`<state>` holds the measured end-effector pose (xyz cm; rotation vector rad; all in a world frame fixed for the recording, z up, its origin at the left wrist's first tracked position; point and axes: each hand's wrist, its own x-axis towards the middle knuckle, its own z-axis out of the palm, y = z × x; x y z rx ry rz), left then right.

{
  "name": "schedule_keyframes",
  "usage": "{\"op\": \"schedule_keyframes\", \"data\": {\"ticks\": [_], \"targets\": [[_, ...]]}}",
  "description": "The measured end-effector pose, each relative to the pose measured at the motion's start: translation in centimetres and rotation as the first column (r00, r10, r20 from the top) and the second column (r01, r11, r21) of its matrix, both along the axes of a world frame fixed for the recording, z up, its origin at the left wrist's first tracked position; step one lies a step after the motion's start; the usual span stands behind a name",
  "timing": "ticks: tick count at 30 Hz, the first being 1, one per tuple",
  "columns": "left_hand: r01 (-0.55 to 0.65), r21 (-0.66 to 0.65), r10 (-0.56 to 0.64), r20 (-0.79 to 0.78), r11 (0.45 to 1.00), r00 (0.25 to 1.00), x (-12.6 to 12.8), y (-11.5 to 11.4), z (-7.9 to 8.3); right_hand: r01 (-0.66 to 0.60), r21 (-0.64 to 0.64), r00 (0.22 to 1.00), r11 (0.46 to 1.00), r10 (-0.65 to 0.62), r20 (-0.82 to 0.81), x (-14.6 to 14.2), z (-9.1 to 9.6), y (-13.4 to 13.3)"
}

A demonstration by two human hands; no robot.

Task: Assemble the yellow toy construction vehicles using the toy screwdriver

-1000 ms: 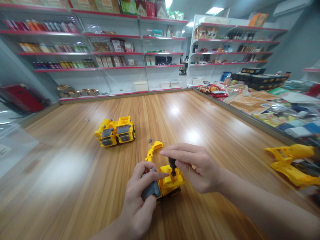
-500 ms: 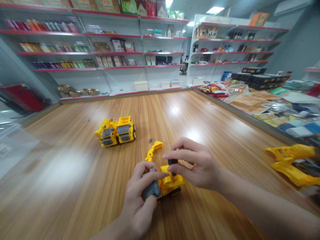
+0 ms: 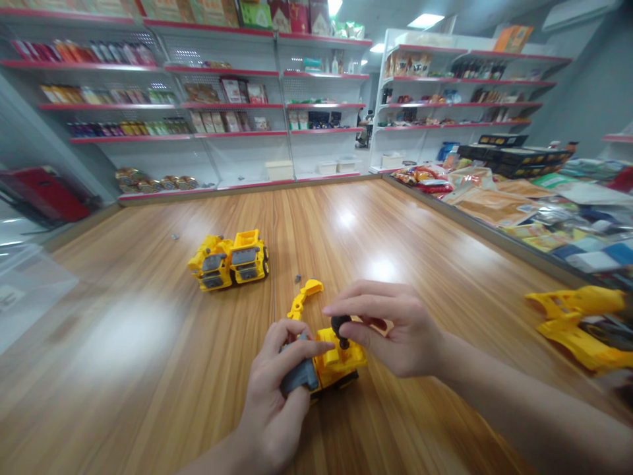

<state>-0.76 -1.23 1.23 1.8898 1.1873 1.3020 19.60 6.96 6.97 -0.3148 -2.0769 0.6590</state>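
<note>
- Here, the left hand (image 3: 271,379) clamps its fingers round the grey front of a yellow toy truck (image 3: 332,364), low over the wooden tabletop (image 3: 163,402).
- Probably light, stiff, smooth plastic; best gripped by front and sides.
- The right hand (image 3: 398,326) pinches a short black tool (image 3: 340,325) above its rear.
- Beyond: a yellow digger arm (image 3: 299,305).

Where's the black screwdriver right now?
In the head view, just right of and below centre, the black screwdriver is in the right hand, pointing down onto the yellow toy truck beside the left hand.
</note>
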Motion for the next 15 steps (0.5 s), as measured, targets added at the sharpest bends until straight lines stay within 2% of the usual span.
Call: {"op": "schedule_keyframes", "data": {"ticks": [3, 7, 12, 15], "targets": [[0.008, -0.008, -0.008, 0.007, 1.000, 1.000, 0.03, 0.07, -0.06, 0.031, 0.021, 0.999, 0.999, -0.031, -0.015, -0.04, 0.07, 0.04], [0.003, -0.002, -0.003, 0.014, 1.000, 1.000, 0.09, 0.14, -0.05, -0.050, 0.005, 0.999, 0.999, 0.050, 0.006, -0.17, 0.02, -0.02], [0.010, 0.002, -0.010, 0.021, 1.000, 1.000, 0.11, 0.16, -0.01, 0.007, 0.017, 1.000, 1.000, -0.007, 0.005, -0.16, -0.21, 0.01], [0.005, -0.010, -0.005, 0.006, 1.000, 1.000, 0.08, 0.12, -0.04, -0.033, 0.000, 0.999, 0.999, 0.033, 0.021, -0.14, -0.18, 0.04]]}}
